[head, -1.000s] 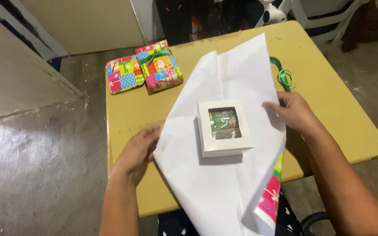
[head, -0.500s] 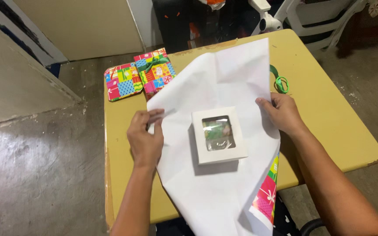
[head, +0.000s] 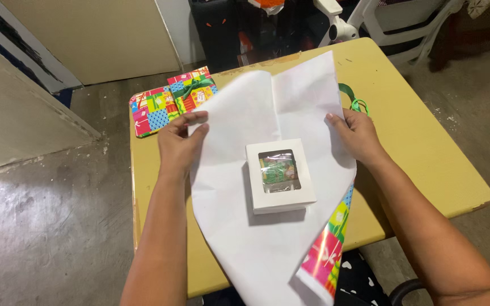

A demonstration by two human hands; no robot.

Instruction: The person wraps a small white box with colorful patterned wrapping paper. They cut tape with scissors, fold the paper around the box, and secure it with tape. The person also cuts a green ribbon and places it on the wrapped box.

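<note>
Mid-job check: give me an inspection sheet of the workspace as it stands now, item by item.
Surface: yellow table, scuffed, with a few specks near the far edge.
Job's things: white sheet of wrapping paper lying plain side up, its coloured side showing at the near right corner; small white box with a clear window resting on its middle.
Clutter: two wrapped gifts in colourful paper at the far left corner, one tied with a green bow; green ribbon beside the paper's right edge.
Grippers: left hand holds the paper's left edge; right hand holds its right edge.
Cables: nothing seen.
Surroundings: grey concrete floor; white chair behind the table.
</note>
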